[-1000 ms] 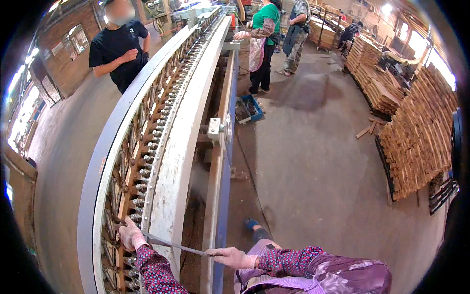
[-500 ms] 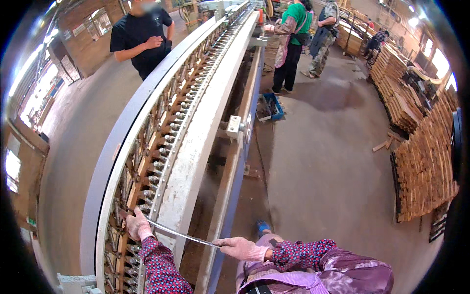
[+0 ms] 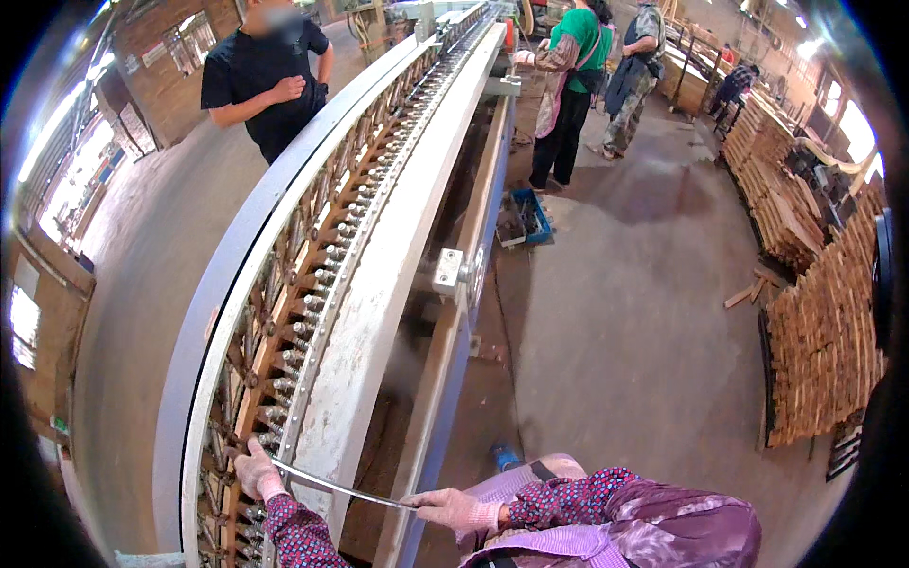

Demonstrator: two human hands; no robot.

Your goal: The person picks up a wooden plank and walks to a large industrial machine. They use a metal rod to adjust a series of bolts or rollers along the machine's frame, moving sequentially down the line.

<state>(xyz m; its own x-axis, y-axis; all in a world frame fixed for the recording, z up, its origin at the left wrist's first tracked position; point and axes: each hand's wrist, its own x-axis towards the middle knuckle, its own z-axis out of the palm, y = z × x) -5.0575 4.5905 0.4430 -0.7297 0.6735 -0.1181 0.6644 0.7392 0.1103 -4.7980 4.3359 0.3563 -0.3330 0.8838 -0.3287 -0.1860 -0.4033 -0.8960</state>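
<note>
A slim metal bar [image 3: 336,486] spans between my two gloved hands, crossing above the white beam of a long machine. My right hand [image 3: 456,508] is closed round its near right end, over the machine's outer rail. At the bar's other end, my left hand [image 3: 256,472] is closed, its fingers beside a row of metal bolts [image 3: 284,385] with springs. A wooden strip [image 3: 251,402] runs along the bolts, just past my left fingertips. My left hand and the machine parts hide exactly how the bar meets the bolt.
The white beam [image 3: 379,275] runs far ahead, with a metal block [image 3: 448,270] on the side rail. Across the machine stands a person in black [image 3: 265,85]. Others stand at the far right, near a blue crate [image 3: 535,220]. Stacked wood [image 3: 824,331] lines the right side.
The view has tilted slightly, so the machine and both my hands sit lower in it. My hands keep hold of the bar at about the same spot along the machine.
</note>
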